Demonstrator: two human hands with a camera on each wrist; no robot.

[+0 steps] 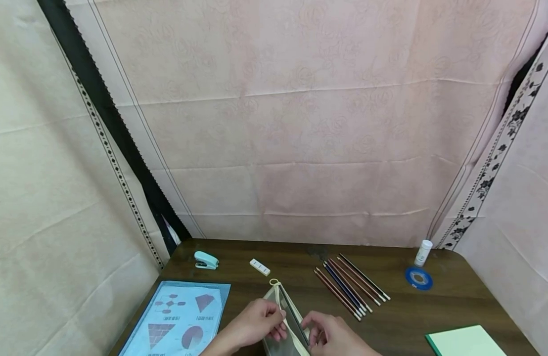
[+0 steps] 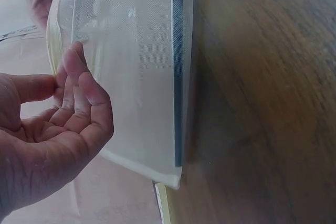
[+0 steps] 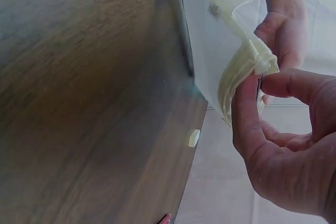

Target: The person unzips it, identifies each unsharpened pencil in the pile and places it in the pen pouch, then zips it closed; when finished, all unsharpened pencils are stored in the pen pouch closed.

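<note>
A translucent mesh zip pouch (image 1: 276,345) with pale yellow edging stands at the table's front middle, its top parted. My left hand (image 1: 261,324) pinches the zipper edge between thumb and fingers, the other fingers curled loosely along the mesh, as the left wrist view shows. On the opposite side my right hand (image 1: 334,336) pinches the edging near one end of the zipper (image 3: 247,72). A thin dark piece shows between its thumb and forefinger; I cannot tell what it is. Along the pouch's bottom lies a long dark rod (image 2: 178,77), seen through the mesh.
Several pencils (image 1: 351,284) lie side by side right of the pouch. Behind it is a white eraser-like block (image 1: 259,267). A light-blue stapler (image 1: 206,260) and blue booklet (image 1: 180,306) lie left. A glue stick (image 1: 423,253), blue tape roll (image 1: 411,275) and green notepad (image 1: 467,341) are right.
</note>
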